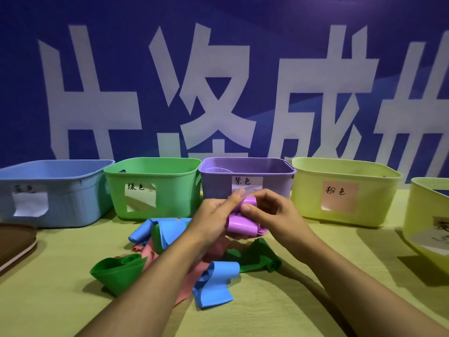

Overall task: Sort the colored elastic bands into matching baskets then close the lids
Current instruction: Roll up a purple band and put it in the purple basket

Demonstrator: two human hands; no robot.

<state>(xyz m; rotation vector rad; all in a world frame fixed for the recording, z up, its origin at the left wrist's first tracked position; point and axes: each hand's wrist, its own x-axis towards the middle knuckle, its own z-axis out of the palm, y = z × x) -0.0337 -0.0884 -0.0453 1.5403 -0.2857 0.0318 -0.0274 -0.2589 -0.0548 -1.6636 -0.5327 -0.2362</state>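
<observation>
Hands (245,215) around purple band (243,223), midair.

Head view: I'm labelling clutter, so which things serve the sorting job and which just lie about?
Job:
left hand and right hand holding purple band
purple basket
green basket
blue basket
band pile

Lying about:
blue banner
tablecloth

I see a blue banner (267,25) with big white characters filling the wall behind. The tabletop (279,310) wears a yellow-green cloth, evenly lit.
</observation>
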